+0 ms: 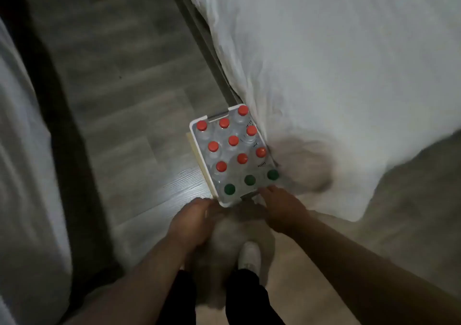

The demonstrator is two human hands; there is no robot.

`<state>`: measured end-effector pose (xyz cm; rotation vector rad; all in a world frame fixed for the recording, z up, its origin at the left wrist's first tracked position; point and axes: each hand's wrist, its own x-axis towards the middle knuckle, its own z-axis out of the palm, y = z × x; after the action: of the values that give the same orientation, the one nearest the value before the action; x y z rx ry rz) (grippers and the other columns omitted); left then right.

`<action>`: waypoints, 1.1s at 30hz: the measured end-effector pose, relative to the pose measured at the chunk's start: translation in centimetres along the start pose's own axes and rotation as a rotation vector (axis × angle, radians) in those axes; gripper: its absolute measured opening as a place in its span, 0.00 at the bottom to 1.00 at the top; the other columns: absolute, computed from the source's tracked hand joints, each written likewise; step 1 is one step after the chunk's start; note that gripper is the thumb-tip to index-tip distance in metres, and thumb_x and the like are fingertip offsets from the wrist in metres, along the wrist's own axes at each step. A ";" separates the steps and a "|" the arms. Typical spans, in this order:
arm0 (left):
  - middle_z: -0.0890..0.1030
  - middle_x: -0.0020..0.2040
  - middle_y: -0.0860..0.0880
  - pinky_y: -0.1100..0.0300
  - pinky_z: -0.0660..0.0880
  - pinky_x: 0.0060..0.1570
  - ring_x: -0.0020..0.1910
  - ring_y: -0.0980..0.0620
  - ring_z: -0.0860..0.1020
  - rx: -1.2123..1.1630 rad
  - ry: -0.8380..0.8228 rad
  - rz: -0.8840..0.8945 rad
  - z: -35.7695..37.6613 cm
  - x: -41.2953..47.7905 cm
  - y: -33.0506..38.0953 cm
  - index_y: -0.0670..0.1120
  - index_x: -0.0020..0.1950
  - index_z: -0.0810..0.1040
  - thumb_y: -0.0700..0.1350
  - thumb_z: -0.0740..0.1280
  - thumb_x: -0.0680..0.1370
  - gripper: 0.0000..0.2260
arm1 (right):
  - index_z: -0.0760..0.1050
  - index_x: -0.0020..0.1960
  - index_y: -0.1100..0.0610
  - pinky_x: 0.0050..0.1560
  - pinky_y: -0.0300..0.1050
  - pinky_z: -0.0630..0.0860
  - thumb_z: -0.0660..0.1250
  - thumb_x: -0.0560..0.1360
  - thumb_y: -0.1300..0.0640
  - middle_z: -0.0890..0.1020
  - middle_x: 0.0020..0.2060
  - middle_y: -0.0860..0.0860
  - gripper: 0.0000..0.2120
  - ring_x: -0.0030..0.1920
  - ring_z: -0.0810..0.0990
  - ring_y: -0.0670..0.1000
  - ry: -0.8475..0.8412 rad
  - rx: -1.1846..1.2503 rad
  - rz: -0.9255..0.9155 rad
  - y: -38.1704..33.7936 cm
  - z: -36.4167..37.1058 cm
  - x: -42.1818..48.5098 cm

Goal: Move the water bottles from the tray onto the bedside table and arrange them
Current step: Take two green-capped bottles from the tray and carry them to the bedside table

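A white tray (193, 135) sits on a wooden floor (124, 100), its far side against a white bed sheet (324, 62). Twelve water bottles (233, 140) stand in the tray, nine red-capped and three green-capped nearest the person. The left hand (197, 215) curls at the tray's near corner; blur hides any grip. The right hand (282, 207) rests outstretched fingers on the tray's near rim. A white shoe (249, 255) stands just behind the tray.

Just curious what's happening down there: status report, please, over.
Right hand fingers on tray rim; left hand at near corner, grip unclear. Twelve bottles in tray. White bedding close along tray's right side.
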<state>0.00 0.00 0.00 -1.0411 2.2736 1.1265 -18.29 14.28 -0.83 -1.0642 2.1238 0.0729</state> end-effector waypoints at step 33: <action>0.77 0.42 0.62 0.65 0.73 0.46 0.43 0.59 0.77 -0.452 0.406 0.064 -21.4 -10.9 6.4 0.61 0.40 0.72 0.40 0.75 0.71 0.18 | 0.75 0.56 0.46 0.59 0.47 0.79 0.70 0.73 0.49 0.82 0.53 0.43 0.12 0.52 0.81 0.44 0.323 0.586 -0.020 -14.4 -19.9 -10.2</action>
<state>1.65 -9.80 22.80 -1.4917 2.4224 1.6318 -16.07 4.56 23.86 -0.7749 2.2022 -0.7314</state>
